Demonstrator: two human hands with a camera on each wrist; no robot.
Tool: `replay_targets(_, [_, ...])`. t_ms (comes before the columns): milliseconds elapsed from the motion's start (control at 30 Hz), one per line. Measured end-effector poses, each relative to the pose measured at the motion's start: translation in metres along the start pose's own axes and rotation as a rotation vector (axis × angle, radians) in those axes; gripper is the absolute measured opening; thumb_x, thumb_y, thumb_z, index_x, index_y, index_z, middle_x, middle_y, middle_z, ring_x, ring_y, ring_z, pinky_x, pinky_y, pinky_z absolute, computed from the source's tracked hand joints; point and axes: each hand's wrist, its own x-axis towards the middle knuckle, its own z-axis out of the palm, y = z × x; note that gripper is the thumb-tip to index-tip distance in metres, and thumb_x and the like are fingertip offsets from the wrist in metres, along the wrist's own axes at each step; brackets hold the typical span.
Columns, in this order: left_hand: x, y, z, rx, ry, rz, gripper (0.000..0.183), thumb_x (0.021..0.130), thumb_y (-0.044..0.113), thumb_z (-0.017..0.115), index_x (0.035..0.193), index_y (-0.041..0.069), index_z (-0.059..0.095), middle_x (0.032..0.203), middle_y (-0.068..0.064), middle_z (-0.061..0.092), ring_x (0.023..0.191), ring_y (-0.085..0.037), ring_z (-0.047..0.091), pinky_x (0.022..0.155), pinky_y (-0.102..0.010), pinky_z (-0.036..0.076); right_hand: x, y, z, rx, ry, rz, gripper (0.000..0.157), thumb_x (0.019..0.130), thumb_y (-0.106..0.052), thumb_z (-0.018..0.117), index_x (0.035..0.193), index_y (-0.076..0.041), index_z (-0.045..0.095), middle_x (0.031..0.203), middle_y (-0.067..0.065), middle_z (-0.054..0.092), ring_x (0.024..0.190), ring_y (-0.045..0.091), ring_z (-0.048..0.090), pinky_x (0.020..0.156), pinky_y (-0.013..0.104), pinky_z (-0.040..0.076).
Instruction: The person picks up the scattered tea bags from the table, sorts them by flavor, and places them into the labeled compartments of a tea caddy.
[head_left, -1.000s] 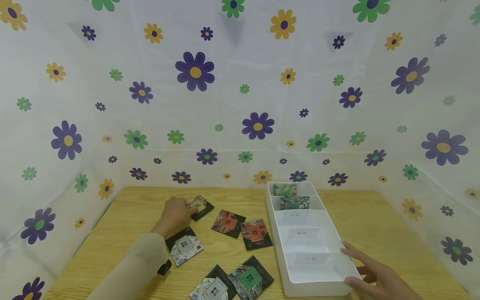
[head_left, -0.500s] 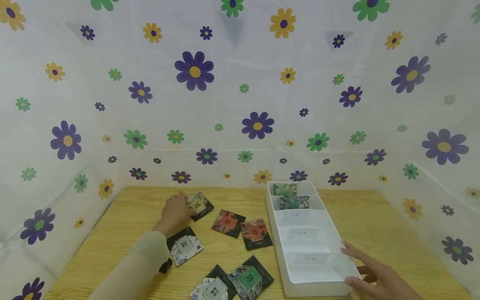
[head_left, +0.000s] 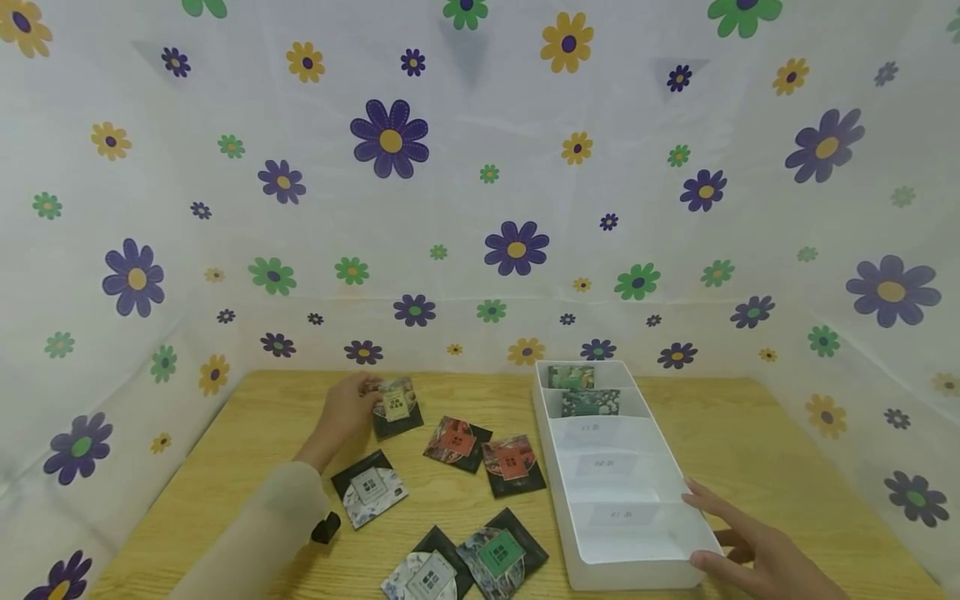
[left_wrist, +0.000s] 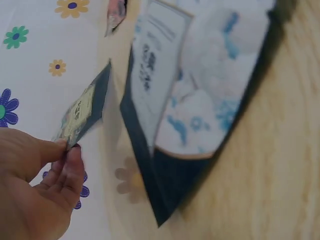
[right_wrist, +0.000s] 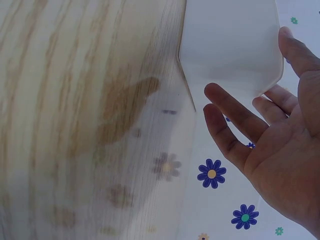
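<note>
At the back left of the table, my left hand (head_left: 347, 415) pinches a square tea packet (head_left: 399, 408) with a yellow label by its edge, between thumb and fingers. The left wrist view has this packet (left_wrist: 89, 111) tilted upright, its label showing. My right hand (head_left: 768, 546) touches the near right corner of a white divided box (head_left: 637, 577), fingers spread and relaxed. Seen from the right wrist, the fingertips are right at the end of the box (right_wrist: 230, 45). Two green-patterned packets stand in its two far compartments, one of them a dark green packet (head_left: 591, 403).
Left of the box lie two red-label packets, one being the near red packet (head_left: 513, 467). A white-label packet (head_left: 369, 490) lies below my left hand. At the front, a green-label packet (head_left: 501, 554) overlaps another white-label packet (head_left: 429, 575). Flowered cloth (head_left: 465, 200) surrounds the table.
My left hand has drawn the yellow-label packet slightly back and turned it to stand more upright, facing me. The right hand and the box have stayed in place.
</note>
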Motion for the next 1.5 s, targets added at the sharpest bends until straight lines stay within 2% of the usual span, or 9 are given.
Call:
replay_targets(100, [0.003,0.005,-0.003,-0.009,0.020,0.022,0.030,0.090,0.012,0.061,0.120,0.006,0.060,0.108,-0.017,0.064,0.087,-0.025,0.061,0.066,-0.033,0.051,0.000,0.000,-0.001,-0.005,0.001,0.000,0.071,0.094,-0.026,0.057,0.150,-0.016,0.014,0.144,0.033,0.020,0.090,0.012,0.064,0.073,0.030,0.053])
replay_targets(200, [0.004,0.011,-0.007,-0.060,0.010,0.012,0.032,0.091,0.014,0.060,0.123,0.008,0.059,0.107,-0.016,0.063,0.081,-0.023,0.060,0.060,-0.029,0.050,0.000,0.000,-0.001,-0.012,0.001,-0.002,0.071,0.094,-0.026,0.057,0.150,-0.015,0.016,0.147,0.022,0.025,0.090,0.012,0.064,0.074,0.030,0.053])
replay_targets(433, [0.009,0.031,-0.012,-0.167,0.007,0.016,0.034,0.092,0.021,0.059,0.126,0.012,0.059,0.108,-0.010,0.064,0.083,-0.018,0.064,0.067,-0.029,0.053,-0.001,0.000,-0.003,-0.010,0.016,0.007,0.070,0.092,-0.028,0.058,0.150,-0.018,0.019,0.127,-0.038,0.025,0.089,0.007,0.064,0.073,0.023,0.051])
replay_targets(533, [0.011,0.042,-0.011,-0.222,-0.003,0.029,0.035,0.092,0.020,0.061,0.125,0.011,0.059,0.105,-0.011,0.064,0.083,-0.019,0.065,0.069,-0.030,0.053,-0.001,0.000,-0.003,-0.013,0.015,0.007,0.070,0.092,-0.028,0.058,0.150,-0.016,0.019,0.137,-0.025,0.030,0.089,0.009,0.064,0.073,0.023,0.051])
replay_targets(667, [0.013,0.058,-0.007,-0.297,-0.018,0.047,0.036,0.090,0.020,0.063,0.125,0.011,0.059,0.100,-0.009,0.065,0.080,-0.018,0.065,0.068,-0.029,0.054,0.000,-0.001,-0.003,0.009,0.007,0.030,0.072,0.093,-0.028,0.058,0.150,-0.014,0.017,0.147,0.022,0.025,0.090,0.013,0.064,0.074,0.029,0.052])
replay_targets(733, [0.015,0.068,-0.004,-0.332,-0.025,0.056,0.036,0.090,0.020,0.063,0.125,0.011,0.059,0.099,-0.007,0.065,0.079,-0.018,0.065,0.067,-0.028,0.053,-0.001,-0.001,-0.003,0.025,0.006,0.034,0.072,0.093,-0.027,0.057,0.150,-0.013,0.015,0.145,0.033,0.018,0.091,0.014,0.065,0.074,0.032,0.053])
replay_targets(1267, [0.032,0.133,0.041,-0.525,-0.016,0.063,0.033,0.090,0.018,0.064,0.122,0.011,0.062,0.094,-0.005,0.064,0.083,-0.032,0.063,0.064,-0.030,0.052,-0.002,-0.003,-0.004,0.018,0.014,0.046,0.071,0.093,-0.027,0.057,0.150,-0.015,0.016,0.146,0.031,0.019,0.091,0.014,0.064,0.073,0.030,0.053])
replay_targets(1333, [0.034,0.138,0.048,-0.531,-0.002,0.045,0.032,0.089,0.019,0.064,0.120,0.011,0.063,0.093,-0.004,0.064,0.081,-0.029,0.063,0.064,-0.030,0.052,-0.002,-0.003,-0.003,0.005,0.016,0.033,0.071,0.093,-0.028,0.058,0.150,-0.017,0.017,0.149,0.021,0.023,0.092,0.012,0.064,0.073,0.027,0.052])
replay_targets(1500, [0.038,0.145,0.066,-0.563,0.035,0.008,0.029,0.088,0.017,0.066,0.117,0.013,0.065,0.090,-0.004,0.065,0.075,-0.023,0.064,0.064,-0.032,0.053,-0.002,0.000,-0.001,0.014,0.010,-0.007,0.069,0.093,-0.026,0.058,0.150,-0.018,0.019,0.134,-0.033,0.029,0.090,0.009,0.064,0.073,0.024,0.052])
